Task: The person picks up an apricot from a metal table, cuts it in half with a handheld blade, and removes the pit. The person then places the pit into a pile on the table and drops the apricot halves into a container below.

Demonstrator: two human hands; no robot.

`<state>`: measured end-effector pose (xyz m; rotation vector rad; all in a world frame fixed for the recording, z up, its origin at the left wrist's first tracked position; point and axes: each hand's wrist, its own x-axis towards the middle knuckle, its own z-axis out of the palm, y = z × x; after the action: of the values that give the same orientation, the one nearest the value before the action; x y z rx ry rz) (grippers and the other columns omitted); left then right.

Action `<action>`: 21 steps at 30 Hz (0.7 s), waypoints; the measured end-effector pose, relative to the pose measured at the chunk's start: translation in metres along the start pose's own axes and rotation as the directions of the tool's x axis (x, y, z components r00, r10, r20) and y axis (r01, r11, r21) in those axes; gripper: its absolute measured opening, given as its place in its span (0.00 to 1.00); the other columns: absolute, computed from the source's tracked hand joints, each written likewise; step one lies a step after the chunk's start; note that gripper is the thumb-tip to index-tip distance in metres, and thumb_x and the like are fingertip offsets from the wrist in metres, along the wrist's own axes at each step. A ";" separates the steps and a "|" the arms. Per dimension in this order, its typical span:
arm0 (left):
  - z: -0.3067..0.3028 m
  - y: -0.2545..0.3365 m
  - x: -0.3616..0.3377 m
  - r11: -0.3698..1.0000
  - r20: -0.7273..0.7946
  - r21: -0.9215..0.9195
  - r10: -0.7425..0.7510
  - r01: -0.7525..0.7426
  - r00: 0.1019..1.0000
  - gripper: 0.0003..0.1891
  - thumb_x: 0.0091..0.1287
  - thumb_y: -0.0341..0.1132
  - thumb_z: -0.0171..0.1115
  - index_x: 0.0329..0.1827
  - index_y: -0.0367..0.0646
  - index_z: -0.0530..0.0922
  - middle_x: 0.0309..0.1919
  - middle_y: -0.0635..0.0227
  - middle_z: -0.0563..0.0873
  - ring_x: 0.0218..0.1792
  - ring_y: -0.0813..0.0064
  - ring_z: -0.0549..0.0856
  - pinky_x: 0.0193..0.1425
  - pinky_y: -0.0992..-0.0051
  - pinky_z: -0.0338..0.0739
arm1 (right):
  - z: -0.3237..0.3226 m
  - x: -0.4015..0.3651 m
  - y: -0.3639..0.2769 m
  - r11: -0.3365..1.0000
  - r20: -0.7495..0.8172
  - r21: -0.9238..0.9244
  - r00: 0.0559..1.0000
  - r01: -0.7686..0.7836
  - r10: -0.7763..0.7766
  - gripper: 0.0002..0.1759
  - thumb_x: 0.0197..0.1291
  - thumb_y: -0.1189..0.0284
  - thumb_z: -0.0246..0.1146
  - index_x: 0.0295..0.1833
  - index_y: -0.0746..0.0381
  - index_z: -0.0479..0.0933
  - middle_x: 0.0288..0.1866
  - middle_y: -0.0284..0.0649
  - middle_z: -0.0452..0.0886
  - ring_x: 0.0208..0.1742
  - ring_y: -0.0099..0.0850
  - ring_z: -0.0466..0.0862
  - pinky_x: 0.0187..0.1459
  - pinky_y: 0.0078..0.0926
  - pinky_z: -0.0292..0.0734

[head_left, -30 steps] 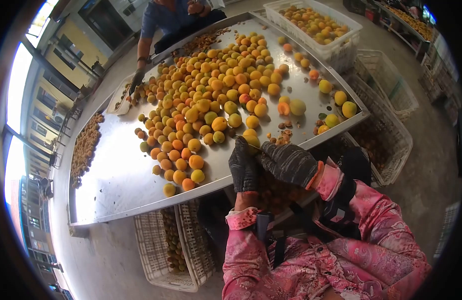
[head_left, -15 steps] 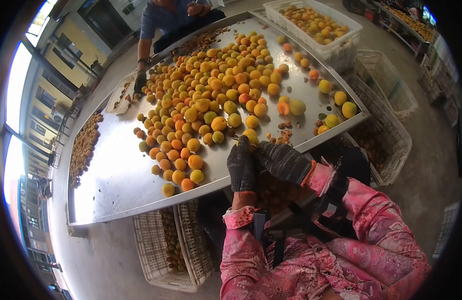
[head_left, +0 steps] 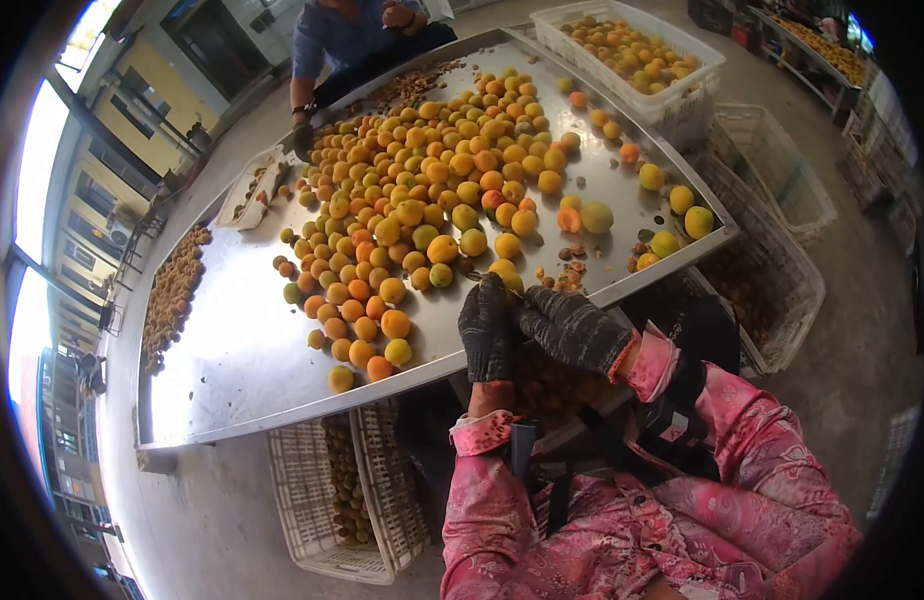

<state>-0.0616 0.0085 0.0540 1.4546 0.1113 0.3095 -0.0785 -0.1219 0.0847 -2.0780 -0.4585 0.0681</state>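
At the table's near edge, my left hand point(head_left: 486, 325), in a dark grey knit glove, is closed around a yellow apricot point(head_left: 505, 273) that shows above its fingers. My right hand point(head_left: 577, 328), gloved the same way, has its bent fingers pressed together against the right side of this apricot. The gloves hide the lower part of the fruit. A big heap of yellow and orange apricots point(head_left: 412, 195) covers the middle of the metal table point(head_left: 242, 340). Just beyond my right hand lie apricot pits and scraps point(head_left: 570, 277), with a halved apricot point(head_left: 570, 219) farther back.
Across the table a person's gloved hand point(head_left: 302, 140) rests beside the heap, near a white tray point(head_left: 252, 190). Many pits point(head_left: 177, 295) lie along the left edge. A full white crate point(head_left: 672, 100) stands at the far right; more crates point(head_left: 387, 500) are below the table.
The other person's hand has shifted slightly up and right along the heap. My hands stay at the same apricot, with my right hand turned a little.
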 end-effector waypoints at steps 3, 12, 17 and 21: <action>-0.019 -0.025 0.010 0.994 0.051 -0.073 -0.081 0.085 0.995 0.20 0.66 0.48 0.53 0.37 0.35 0.76 0.25 0.64 0.81 0.23 0.78 0.77 0.26 0.77 0.70 | -0.013 -0.007 -0.013 0.985 0.026 -0.166 0.999 0.045 -0.041 0.19 0.60 0.62 0.55 0.48 0.66 0.73 0.38 0.54 0.78 0.41 0.50 0.79 0.41 0.42 0.74; -0.010 0.017 0.006 0.836 0.146 -0.394 -0.353 0.381 0.924 0.23 0.63 0.58 0.52 0.42 0.45 0.72 0.19 0.65 0.77 0.12 0.82 0.70 0.12 0.85 0.59 | -0.055 0.007 0.030 0.841 -0.040 -0.449 0.934 0.302 -0.356 0.16 0.54 0.65 0.58 0.47 0.61 0.74 0.40 0.48 0.79 0.41 0.45 0.80 0.42 0.42 0.74; -0.009 0.011 0.005 0.828 0.178 -0.386 -0.367 0.407 0.913 0.22 0.63 0.56 0.53 0.43 0.44 0.73 0.21 0.65 0.78 0.18 0.79 0.75 0.19 0.82 0.66 | -0.033 0.040 0.034 0.660 0.196 -0.751 0.954 -0.002 0.225 0.22 0.54 0.60 0.58 0.54 0.57 0.72 0.48 0.46 0.76 0.47 0.44 0.77 0.44 0.40 0.75; -0.017 0.013 0.003 0.834 0.251 -0.285 -0.411 0.473 0.876 0.19 0.61 0.46 0.59 0.45 0.39 0.73 0.29 0.59 0.81 0.28 0.67 0.81 0.31 0.73 0.74 | -0.044 0.035 0.013 0.746 0.235 -0.657 0.970 0.107 0.067 0.25 0.52 0.62 0.62 0.56 0.57 0.71 0.49 0.45 0.77 0.48 0.43 0.78 0.44 0.39 0.75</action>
<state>-0.0653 0.0264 0.0649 1.0651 0.2342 -0.1831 -0.0322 -0.1519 0.1018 -2.7957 -0.7386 0.1696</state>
